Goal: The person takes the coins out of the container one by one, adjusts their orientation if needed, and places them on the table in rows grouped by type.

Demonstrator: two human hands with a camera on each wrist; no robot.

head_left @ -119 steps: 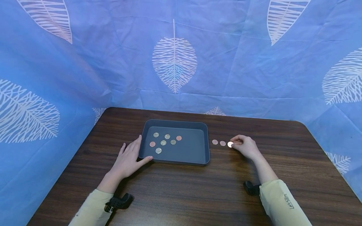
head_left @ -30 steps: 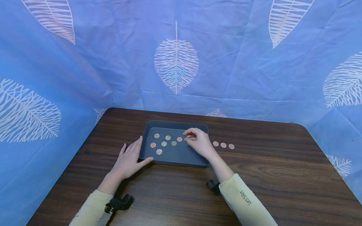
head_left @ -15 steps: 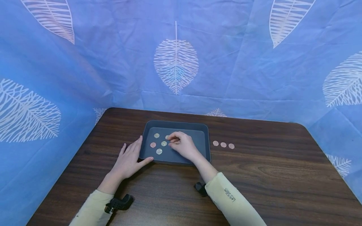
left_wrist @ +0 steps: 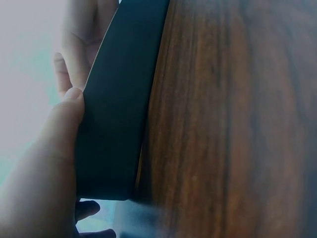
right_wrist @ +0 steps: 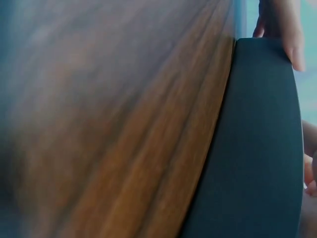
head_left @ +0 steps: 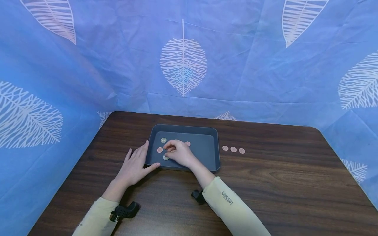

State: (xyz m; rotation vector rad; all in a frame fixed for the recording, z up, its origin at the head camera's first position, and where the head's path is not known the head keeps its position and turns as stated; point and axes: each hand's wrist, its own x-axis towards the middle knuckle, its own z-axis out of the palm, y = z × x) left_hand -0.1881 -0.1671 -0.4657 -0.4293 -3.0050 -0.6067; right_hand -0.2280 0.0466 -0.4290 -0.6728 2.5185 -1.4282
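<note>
In the head view a dark grey tray (head_left: 203, 154) lies on the table. My left hand (head_left: 134, 168) rests at its front left corner, fingers straight along the side wall and thumb on the front rim. My right hand (head_left: 179, 153) hovers over the coins in the tray, its fingers bent and a gap between thumb and forefinger. Around it show a silvery coin (head_left: 163, 140), a copper coin (head_left: 159, 149) and another copper coin (head_left: 188, 143). A silvery coin (head_left: 166, 157) lies just below the right fingertips. Other coins are hidden under this hand.
Right of the tray, three copper coins lie in a row on the dark wooden table (head_left: 280, 177), the middle coin (head_left: 233, 149) among them. A blue cloth (head_left: 133, 65) with white leaf prints hangs behind and beside the table.
My right hand let go of the third copper coin at the row's right end, then moved left into the tray and across its coins. My left hand stays at the corner.
</note>
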